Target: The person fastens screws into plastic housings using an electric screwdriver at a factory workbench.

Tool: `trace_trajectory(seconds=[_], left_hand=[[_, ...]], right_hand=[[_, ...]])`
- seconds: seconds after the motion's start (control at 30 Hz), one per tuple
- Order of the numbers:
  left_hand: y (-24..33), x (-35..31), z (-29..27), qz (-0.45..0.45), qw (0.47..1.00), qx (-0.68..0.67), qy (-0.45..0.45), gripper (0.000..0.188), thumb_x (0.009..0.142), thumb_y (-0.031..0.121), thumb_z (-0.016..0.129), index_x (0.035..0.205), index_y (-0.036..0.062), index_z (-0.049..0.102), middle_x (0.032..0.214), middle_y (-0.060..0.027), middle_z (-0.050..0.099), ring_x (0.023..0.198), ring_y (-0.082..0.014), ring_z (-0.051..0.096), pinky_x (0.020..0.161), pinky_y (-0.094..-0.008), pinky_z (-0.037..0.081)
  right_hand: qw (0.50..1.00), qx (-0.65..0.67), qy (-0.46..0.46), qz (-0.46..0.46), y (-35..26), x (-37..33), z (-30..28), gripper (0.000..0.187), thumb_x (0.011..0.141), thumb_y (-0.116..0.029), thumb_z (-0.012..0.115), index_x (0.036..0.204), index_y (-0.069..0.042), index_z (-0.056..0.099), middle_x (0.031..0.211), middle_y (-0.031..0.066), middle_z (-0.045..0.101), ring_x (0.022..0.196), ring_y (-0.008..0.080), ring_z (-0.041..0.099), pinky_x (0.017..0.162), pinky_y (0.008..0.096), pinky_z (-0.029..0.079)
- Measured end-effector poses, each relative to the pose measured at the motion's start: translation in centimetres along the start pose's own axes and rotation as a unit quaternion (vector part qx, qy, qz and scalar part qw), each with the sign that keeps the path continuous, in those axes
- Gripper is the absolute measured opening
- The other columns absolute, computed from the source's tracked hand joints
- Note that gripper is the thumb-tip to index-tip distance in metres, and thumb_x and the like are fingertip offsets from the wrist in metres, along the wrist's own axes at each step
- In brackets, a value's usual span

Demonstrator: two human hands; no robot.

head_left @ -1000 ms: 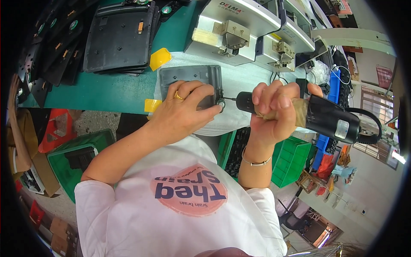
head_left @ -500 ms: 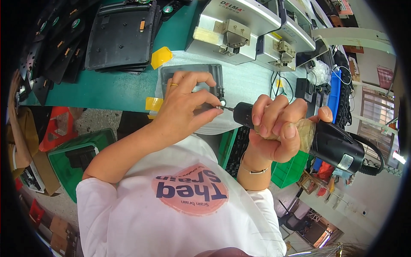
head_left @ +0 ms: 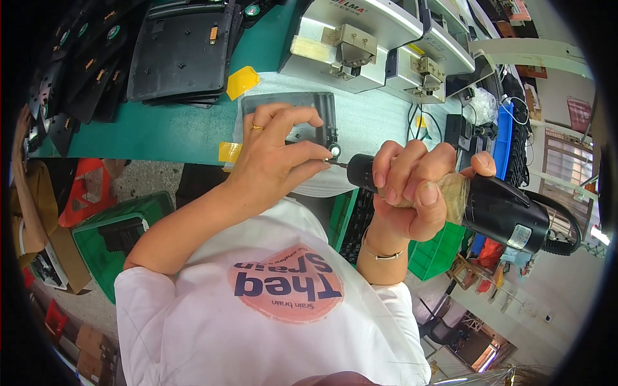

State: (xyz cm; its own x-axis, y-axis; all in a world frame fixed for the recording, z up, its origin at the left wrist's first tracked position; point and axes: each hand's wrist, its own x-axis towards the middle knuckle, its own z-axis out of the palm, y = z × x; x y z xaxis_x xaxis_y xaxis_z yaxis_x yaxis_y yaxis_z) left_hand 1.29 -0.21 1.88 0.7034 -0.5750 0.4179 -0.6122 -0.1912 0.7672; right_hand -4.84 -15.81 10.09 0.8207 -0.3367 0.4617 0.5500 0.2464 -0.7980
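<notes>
In my right hand (head_left: 415,186) is a black electric screwdriver (head_left: 505,215), its grip wrapped in yellowish tape, lying nearly level with its bit toward the left. My left hand (head_left: 273,148) pinches thumb and forefinger at the bit's tip, on what looks like a tiny screw (head_left: 327,161), mostly covered by the fingertips. Behind that hand, a dark grey plastic panel (head_left: 325,106) rests on a white foam sheet (head_left: 360,119). A small round part with a pale centre (head_left: 335,150) sits at the panel's near right corner, close to my fingertips.
Stacked black panels (head_left: 180,64) occupy the green table's (head_left: 145,128) far left. Silver screw-feeder-like machines (head_left: 360,38) stand at the back, with cables to their right. Yellow tags (head_left: 243,83) lie around the panel. A green crate (head_left: 96,238) stands below left; another person's arm (head_left: 29,174) shows far left.
The screwdriver and my right hand have shifted slightly left, bringing the bit closer to my left fingertips. My left hand keeps its pinch and has moved a little left.
</notes>
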Motion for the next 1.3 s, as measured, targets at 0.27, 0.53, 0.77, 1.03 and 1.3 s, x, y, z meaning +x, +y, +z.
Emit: trace_trajectory(seconds=[0.27,0.53,0.77,1.03,1.3], left_hand=[[0.1,-0.1,0.4,0.018,0.999,0.046,-0.006,0.025,0.068,0.015,0.081,0.092,0.0155,0.072,0.117,-0.0029,0.055,0.11,-0.0277,0.046,0.092,-0.0402,0.035],[-0.3,-1.1,1.7,0.085,0.987,0.132,-0.018,0.035,0.069,0.022,0.079,0.104,0.0217,0.071,0.114,-0.0029,0.052,0.108,-0.0245,0.047,0.09,-0.0396,0.034],[-0.9,-1.3,2.0,0.089,0.983,0.157,-0.031,0.036,0.069,0.021,0.078,0.105,0.0242,0.071,0.115,-0.002,0.052,0.107,-0.0233,0.047,0.088,-0.0388,0.033],[-1.2,-1.3,2.3,0.09,0.983,0.159,-0.013,0.035,0.069,0.021,0.078,0.103,0.0253,0.072,0.113,-0.0012,0.053,0.106,-0.0226,0.048,0.088,-0.0384,0.034],[-1.1,-1.1,1.8,0.078,0.984,0.157,-0.029,0.03,0.074,0.019,0.071,0.103,0.0251,0.072,0.114,-0.0026,0.054,0.108,-0.0235,0.048,0.089,-0.0391,0.036]], right_hand=[[0.999,-0.031,-0.007,-0.012,0.7,0.4,-0.4,0.056,0.086,-0.003,0.067,0.128,-0.02,0.033,0.066,0.0035,0.051,0.051,0.0165,0.048,0.051,0.0364,0.046],[0.996,-0.068,0.036,-0.042,2.6,1.0,-2.5,0.056,0.086,-0.001,0.065,0.131,-0.014,0.035,0.067,0.0045,0.052,0.049,0.0158,0.047,0.049,0.0349,0.046],[0.997,-0.061,0.03,-0.036,3.2,1.1,-2.6,0.055,0.086,0.0,0.065,0.13,-0.013,0.035,0.067,0.0049,0.053,0.047,0.015,0.046,0.047,0.0344,0.046],[0.997,-0.069,0.033,-0.03,3.6,1.1,-2.4,0.055,0.086,-0.002,0.067,0.13,-0.012,0.035,0.066,0.0045,0.052,0.047,0.0145,0.046,0.047,0.0342,0.047],[0.988,-0.154,-0.023,-0.012,4.1,1.8,-2.1,0.06,0.077,0.009,0.073,0.123,-0.001,0.036,0.069,0.0076,0.058,0.055,0.0137,0.055,0.053,0.0248,0.047]])
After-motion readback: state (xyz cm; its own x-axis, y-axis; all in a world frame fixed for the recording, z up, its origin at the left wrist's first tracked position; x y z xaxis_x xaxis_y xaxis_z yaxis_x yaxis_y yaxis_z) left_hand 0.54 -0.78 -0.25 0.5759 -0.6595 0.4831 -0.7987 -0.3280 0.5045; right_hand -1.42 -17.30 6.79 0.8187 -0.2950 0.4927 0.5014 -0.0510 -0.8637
